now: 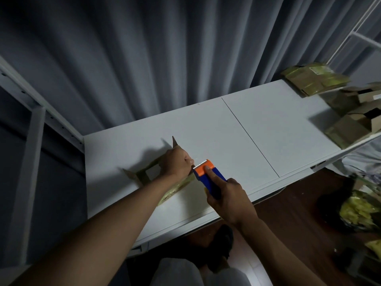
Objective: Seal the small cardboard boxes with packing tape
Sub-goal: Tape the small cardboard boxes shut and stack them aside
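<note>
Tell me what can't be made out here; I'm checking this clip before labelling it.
All in the head view:
- Box on the table: the left hand and forearm cover its middle, so the seam is hidden.
- Tape roll: hidden behind the dispenser and right hand.
- Tape strip between hand and dispenser: too thin and dim to see.
- Boxes at the right: blurred and cut off by the frame edge; their number is unclear.

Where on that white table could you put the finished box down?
The widest bare stretch of the white table lies between the tape dispenser and the heap of cardboard boxes at the right end, on both sides of the seam. A smaller patch borders the curtain. That right end is crowded.
</note>
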